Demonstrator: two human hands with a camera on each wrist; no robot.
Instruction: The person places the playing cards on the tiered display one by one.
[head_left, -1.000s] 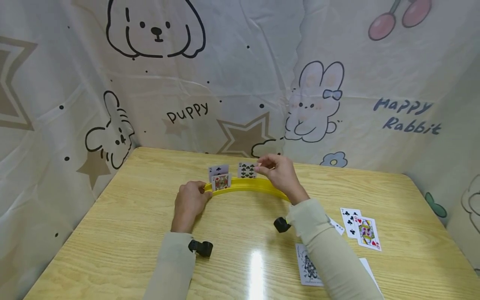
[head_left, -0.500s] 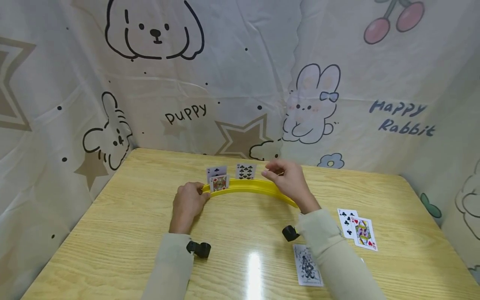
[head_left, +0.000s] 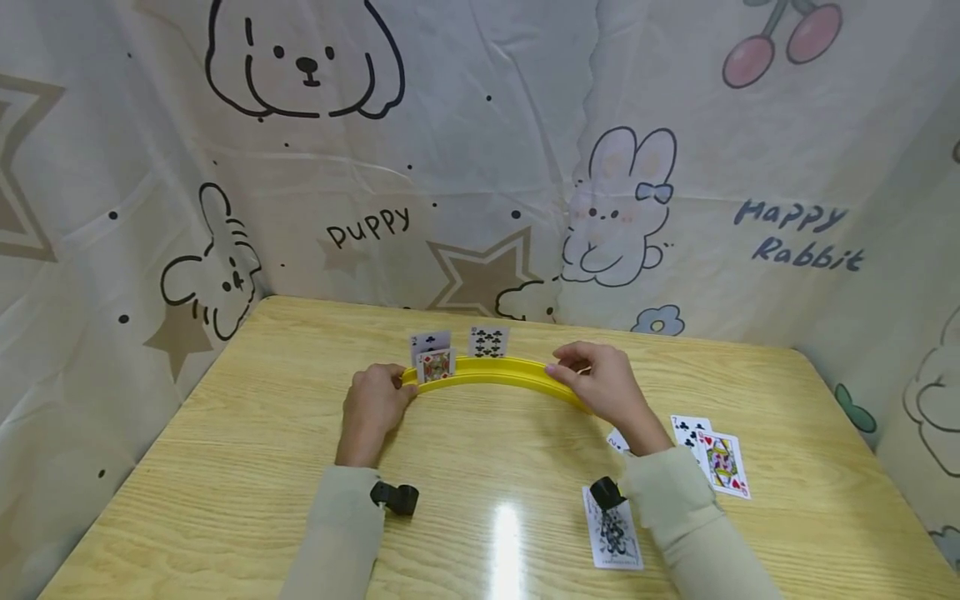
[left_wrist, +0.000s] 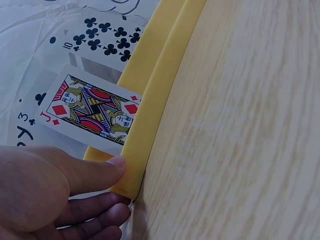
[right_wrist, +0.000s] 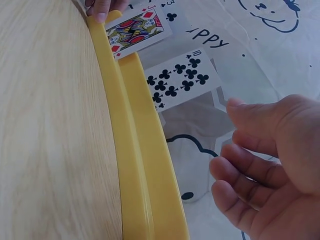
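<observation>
A curved yellow card holder (head_left: 501, 374) stands on the table with playing cards upright in it. The jack of diamonds (left_wrist: 95, 110) is in its front slot at the left end, with the three of clubs (head_left: 431, 339) behind. Further right, the ten of clubs (right_wrist: 182, 80) stands in the rear slot. My left hand (head_left: 373, 408) grips the holder's left end, thumb on the front face. Beside the right part of the holder is my right hand (head_left: 606, 385), fingers loosely bent; in the right wrist view nothing is between them.
Right of the right forearm, the queen of hearts (head_left: 726, 465) overlaps the seven of clubs (head_left: 687, 427). A joker card (head_left: 617, 537) lies near the front, and another card (head_left: 617, 440) is partly covered by the right wrist. A printed curtain (head_left: 480, 167) hangs behind the table.
My right hand has drawn away from the ten of clubs, moving right and toward me along the holder. The left hand keeps its grip. The view has shifted slightly.
</observation>
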